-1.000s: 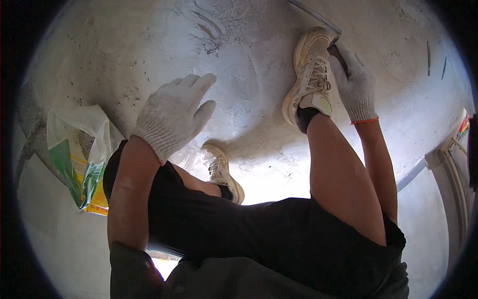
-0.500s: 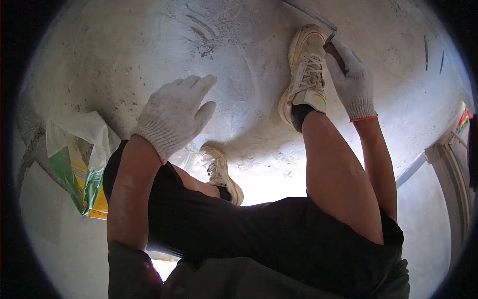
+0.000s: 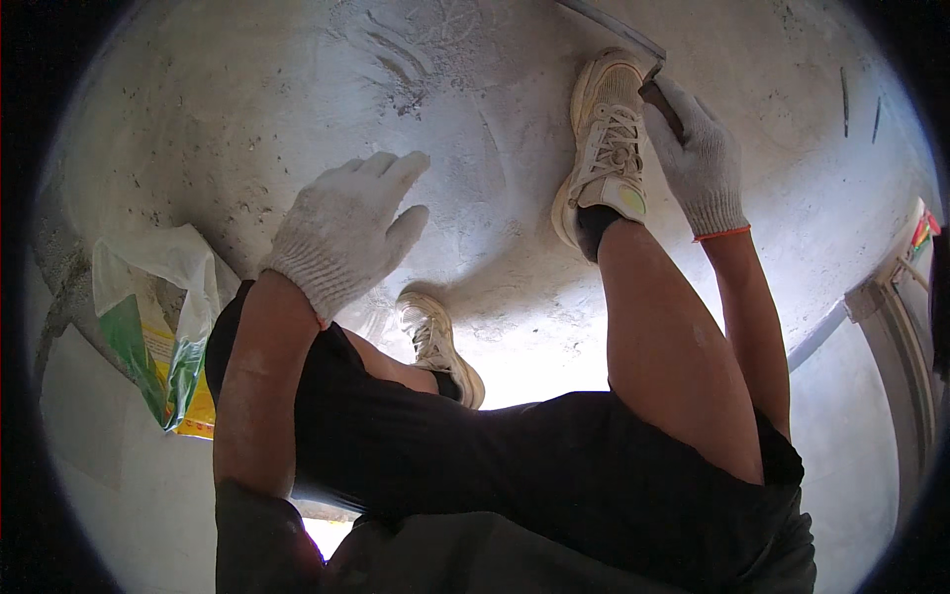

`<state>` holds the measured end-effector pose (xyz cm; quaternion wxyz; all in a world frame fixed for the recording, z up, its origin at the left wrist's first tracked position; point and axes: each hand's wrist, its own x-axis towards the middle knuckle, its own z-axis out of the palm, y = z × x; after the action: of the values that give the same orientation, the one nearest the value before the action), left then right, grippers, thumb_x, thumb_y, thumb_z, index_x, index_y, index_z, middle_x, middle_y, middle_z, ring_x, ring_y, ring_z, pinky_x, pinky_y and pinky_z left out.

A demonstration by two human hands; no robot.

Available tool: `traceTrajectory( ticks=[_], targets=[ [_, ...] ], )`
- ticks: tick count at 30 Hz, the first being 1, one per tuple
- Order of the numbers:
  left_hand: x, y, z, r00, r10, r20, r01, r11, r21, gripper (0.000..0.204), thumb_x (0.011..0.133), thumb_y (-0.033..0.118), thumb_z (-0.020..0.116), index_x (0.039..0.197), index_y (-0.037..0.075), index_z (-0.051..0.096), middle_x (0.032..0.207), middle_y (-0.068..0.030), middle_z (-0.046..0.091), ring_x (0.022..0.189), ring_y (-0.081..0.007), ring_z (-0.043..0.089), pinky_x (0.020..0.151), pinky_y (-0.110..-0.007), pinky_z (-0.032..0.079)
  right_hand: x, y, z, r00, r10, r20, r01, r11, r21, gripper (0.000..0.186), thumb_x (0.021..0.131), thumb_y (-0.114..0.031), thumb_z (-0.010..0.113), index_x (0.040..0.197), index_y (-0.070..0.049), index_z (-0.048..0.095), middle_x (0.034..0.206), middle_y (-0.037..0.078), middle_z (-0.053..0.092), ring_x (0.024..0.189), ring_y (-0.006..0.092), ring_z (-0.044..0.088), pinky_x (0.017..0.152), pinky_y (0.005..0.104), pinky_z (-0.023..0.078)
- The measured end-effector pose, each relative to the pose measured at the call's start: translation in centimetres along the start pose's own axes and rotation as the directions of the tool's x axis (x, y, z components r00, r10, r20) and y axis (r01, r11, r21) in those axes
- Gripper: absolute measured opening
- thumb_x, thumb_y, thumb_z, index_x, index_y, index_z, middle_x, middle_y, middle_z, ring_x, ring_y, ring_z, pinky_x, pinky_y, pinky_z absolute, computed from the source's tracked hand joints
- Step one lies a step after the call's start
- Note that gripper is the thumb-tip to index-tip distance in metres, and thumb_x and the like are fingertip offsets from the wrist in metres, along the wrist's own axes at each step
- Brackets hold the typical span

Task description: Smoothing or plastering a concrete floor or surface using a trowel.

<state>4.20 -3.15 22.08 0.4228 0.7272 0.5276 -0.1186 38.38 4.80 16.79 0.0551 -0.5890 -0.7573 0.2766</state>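
Head view: the trowel-like tool (image 3: 663,109) is near the top edge, just beyond and beside the right shoe (image 3: 609,144), its dark handle in the gloved right hand (image 3: 699,158). That hand's fingers are curled around the handle, the thumb lying toward the shoe; most fingertips are hidden. A thin metal blade (image 3: 616,30) runs up and left from the neck, out of the picture (whether it touches the floor, I cannot tell).

The closeness of handle and toe looks like the main hazard: a short pull inward could knock the neck against the shoe, or a shift of the foot could jolt the grip. A knitted glove might also let the handle turn if the hold slackened.

The left hand (image 3: 346,223) holds nothing; its fingers are stretched out and close together, the thumb standing apart, the forearm crossing above the left knee. Leaning on it suddenly could, I judge, smear or scuff the grey floor (image 3: 515,213).

For movement, floor stretches between the right shoe and the left shoe (image 3: 432,342), and to the right of the right hand, up to two dark slivers (image 3: 845,104). On the left, a plastic bag (image 3: 134,342) bounds any outward sweep; the far right ends at a curved frame (image 3: 896,337).
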Motion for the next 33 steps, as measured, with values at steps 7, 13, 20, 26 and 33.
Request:
traceTrajectory(
  ticks=[7,13,20,26,33],
  targets=[
    [-0.5,0.2,-0.3,0.999,-0.03,0.012,0.03,1.0,-0.003,0.047,0.094,0.027,0.06,0.135,0.006,0.05,0.119,-0.017,0.061,0.104,-0.0348,0.062,0.091,-0.045,0.051,-0.7,-2.3,0.3,0.996,-0.049,0.071,0.05,0.998,-0.024,0.033,0.092,-0.028,0.065,0.121,-0.012,0.064,0.099,0.013,0.069,0.086,0.0297,0.068,0.072,0.0386,0.055],
    [-0.8,0.4,-0.2,0.999,-0.048,0.006,0.048,0.999,0.0,0.046,0.095,0.027,0.06,0.134,0.006,0.05,0.12,-0.0166,0.061,0.106,-0.0338,0.061,0.092,-0.045,0.05,-1.7,-4.5,0.9,0.963,-0.116,0.245,0.135,0.989,-0.062,0.033,0.092,-0.035,0.063,0.12,-0.018,0.06,0.092,0.008,0.065,0.077,0.032,0.068,0.066,0.043,0.055],
    [-1.1,0.4,-0.2,0.999,-0.053,0.003,0.053,0.999,0.004,0.047,0.094,0.028,0.06,0.135,0.006,0.05,0.118,-0.0163,0.062,0.105,-0.0326,0.062,0.091,-0.043,0.051,-1.9,-4.6,1.0,0.966,-0.14,0.218,0.162,0.983,-0.089,0.032,0.092,-0.036,0.062,0.119,-0.018,0.06,0.094,0.009,0.065,0.077,0.0332,0.068,0.065,0.044,0.055],
    [-1.2,0.3,0.0,0.999,-0.043,-0.023,0.043,0.999,0.013,0.046,0.094,0.027,0.061,0.134,0.006,0.051,0.117,-0.0158,0.062,0.103,-0.0318,0.063,0.09,-0.043,0.052,-1.6,-4.8,0.7,0.963,-0.133,0.233,0.152,0.986,-0.064,0.032,0.093,-0.035,0.062,0.12,-0.018,0.061,0.095,0.01,0.065,0.075,0.0343,0.067,0.066,0.0446,0.055],
    [-0.6,0.7,0.0,1.0,-0.02,-0.022,0.02,1.0,0.017,0.045,0.094,0.027,0.061,0.132,0.006,0.052,0.117,-0.0157,0.062,0.102,-0.032,0.063,0.089,-0.043,0.052,3.4,-4.0,-0.9,0.96,-0.138,0.242,0.114,0.987,0.114,0.026,0.093,-0.032,0.062,0.108,-0.013,0.071,0.089,0.012,0.072,0.075,0.0307,0.069,0.068,0.0383,0.056]
  ],
)
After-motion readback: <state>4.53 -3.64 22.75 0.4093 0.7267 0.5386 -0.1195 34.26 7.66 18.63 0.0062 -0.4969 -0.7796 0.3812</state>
